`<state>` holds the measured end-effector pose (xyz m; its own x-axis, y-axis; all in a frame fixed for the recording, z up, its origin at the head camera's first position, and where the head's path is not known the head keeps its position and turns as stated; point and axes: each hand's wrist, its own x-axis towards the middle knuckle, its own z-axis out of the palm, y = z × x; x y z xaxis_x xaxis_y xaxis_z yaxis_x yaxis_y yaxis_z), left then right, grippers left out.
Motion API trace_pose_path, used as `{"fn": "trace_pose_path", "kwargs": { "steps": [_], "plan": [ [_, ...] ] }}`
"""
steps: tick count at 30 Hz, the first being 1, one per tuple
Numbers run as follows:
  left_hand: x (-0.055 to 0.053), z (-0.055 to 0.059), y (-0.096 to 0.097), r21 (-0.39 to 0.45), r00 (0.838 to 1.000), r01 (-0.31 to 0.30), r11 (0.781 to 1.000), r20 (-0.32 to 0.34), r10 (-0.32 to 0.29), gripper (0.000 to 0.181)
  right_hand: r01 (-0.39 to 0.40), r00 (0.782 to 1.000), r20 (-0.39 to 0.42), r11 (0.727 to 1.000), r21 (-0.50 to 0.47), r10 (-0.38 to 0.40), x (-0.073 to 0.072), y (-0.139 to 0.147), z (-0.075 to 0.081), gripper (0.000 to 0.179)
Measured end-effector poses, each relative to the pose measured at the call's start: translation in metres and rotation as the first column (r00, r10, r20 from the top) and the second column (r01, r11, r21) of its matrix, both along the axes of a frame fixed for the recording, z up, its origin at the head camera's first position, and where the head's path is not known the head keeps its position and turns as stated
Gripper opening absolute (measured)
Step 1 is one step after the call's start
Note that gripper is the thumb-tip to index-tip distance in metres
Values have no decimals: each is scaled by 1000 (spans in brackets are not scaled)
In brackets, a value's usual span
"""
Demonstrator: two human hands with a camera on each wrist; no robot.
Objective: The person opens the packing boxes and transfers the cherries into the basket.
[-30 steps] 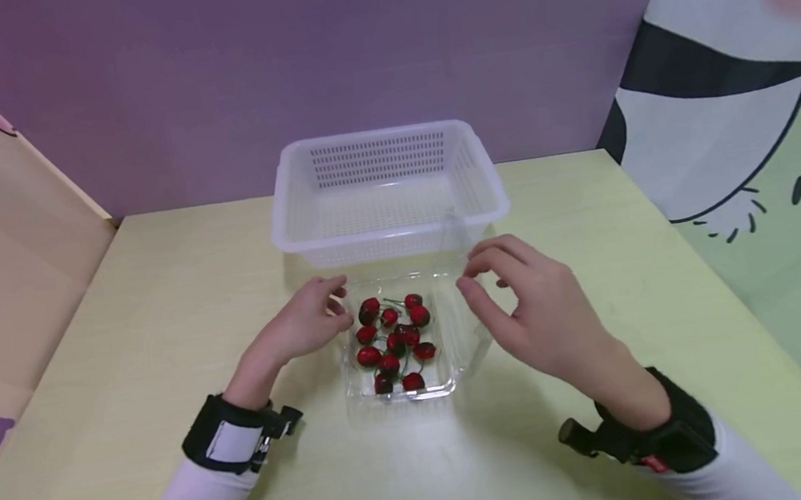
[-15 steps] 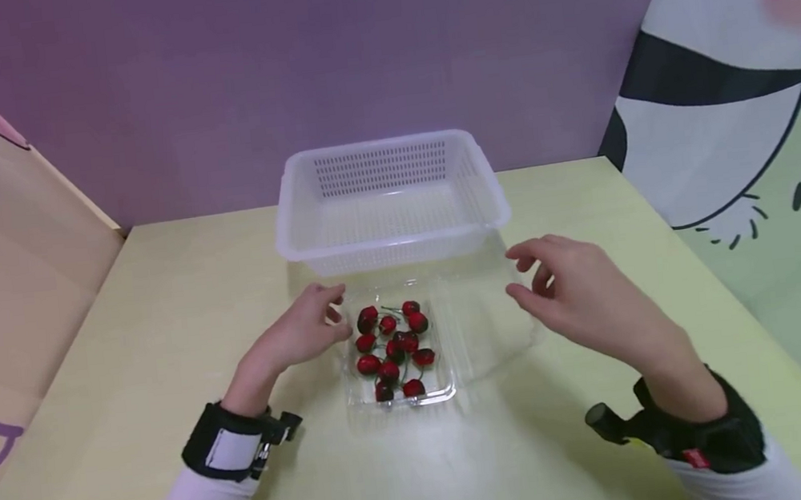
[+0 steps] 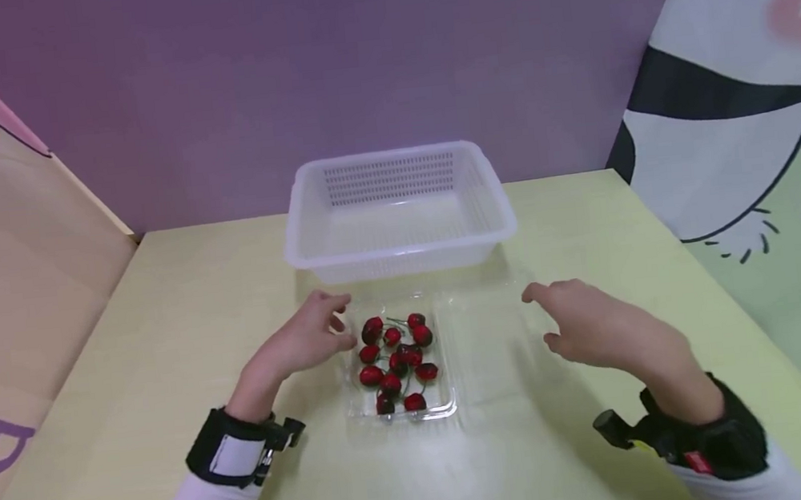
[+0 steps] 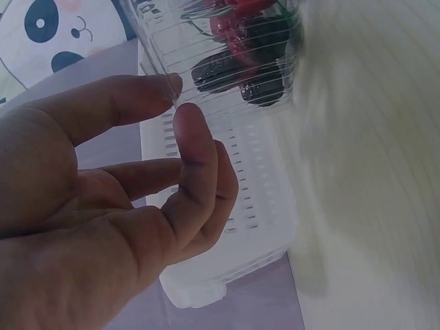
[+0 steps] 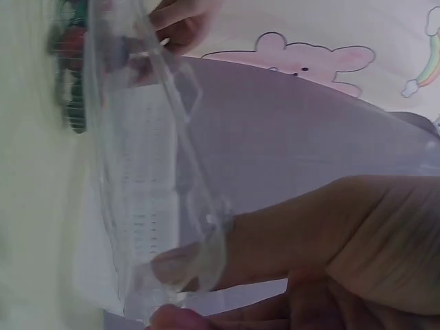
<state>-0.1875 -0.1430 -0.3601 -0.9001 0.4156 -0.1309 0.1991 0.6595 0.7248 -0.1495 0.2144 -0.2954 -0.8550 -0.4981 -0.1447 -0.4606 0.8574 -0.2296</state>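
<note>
Left grip (image 3: 310,333), slightly parted, pinches one box (image 3: 416,415); right grip (image 3: 596,324), likewise, one lid (image 3: 488,346).

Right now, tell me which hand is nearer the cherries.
Left. The left hand pinches the left edge of the clear box, close beside the cherries; the right hand is farther off to the right, at the outer edge of the clear lid.

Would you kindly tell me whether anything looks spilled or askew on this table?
Nothing stands out: the cherries lie inside the clear container, with none seen spilled, and the white basket stands upright behind it.
</note>
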Motion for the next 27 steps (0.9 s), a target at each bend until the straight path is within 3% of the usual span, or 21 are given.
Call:
{"fn": "trace_pose_path", "kwargs": {
  "steps": [12,17,27],
  "plan": [
    [0,-3,0,3,1000,-27,1000,10,27,70,10,983,183,994,106,-29,-13,-5,-30,48],
    [-2,-6,1,12,1000,-27,1000,1,27,69,5,979,201,992,124,-30,-17,-8,-38,59],
    [-4,-7,-1,-1,1000,-26,1000,-13,26,71,68,966,239,988,136,-100,-20,-16,-53,75]
  ]
}}
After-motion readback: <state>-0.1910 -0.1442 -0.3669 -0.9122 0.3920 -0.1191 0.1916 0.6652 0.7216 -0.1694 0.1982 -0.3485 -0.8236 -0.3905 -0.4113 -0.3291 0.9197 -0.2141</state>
